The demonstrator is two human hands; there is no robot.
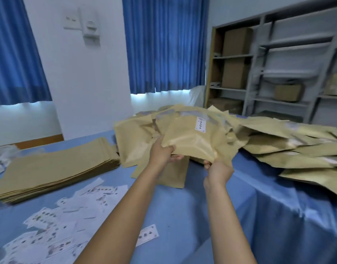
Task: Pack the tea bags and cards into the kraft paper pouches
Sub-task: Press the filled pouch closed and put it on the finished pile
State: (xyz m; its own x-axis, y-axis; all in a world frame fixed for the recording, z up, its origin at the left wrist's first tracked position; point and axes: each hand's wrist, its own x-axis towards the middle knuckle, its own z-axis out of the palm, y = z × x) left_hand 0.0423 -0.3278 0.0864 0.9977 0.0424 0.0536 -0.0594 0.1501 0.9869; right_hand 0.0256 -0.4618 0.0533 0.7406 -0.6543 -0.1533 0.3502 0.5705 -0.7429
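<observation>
Both my hands hold one filled kraft pouch [190,139] above the blue table, a white card sticking out of its top. My left hand [162,152] grips its lower left edge, thumb on top and fingers beneath. At the lower right corner my right hand [218,171] grips it from below. The pouch hangs over a heap of filled pouches [289,143] that spreads to the right. A flat stack of empty kraft pouches [55,168] lies at the left. Loose white cards [68,216] are scattered at the near left. No tea bags can be made out.
The table wears a blue cloth [202,216] that drops off at the right front. Another kraft pouch [173,176] lies flat under my hands. Grey shelves [278,73] with cardboard boxes stand at the back right. Blue curtains hang behind.
</observation>
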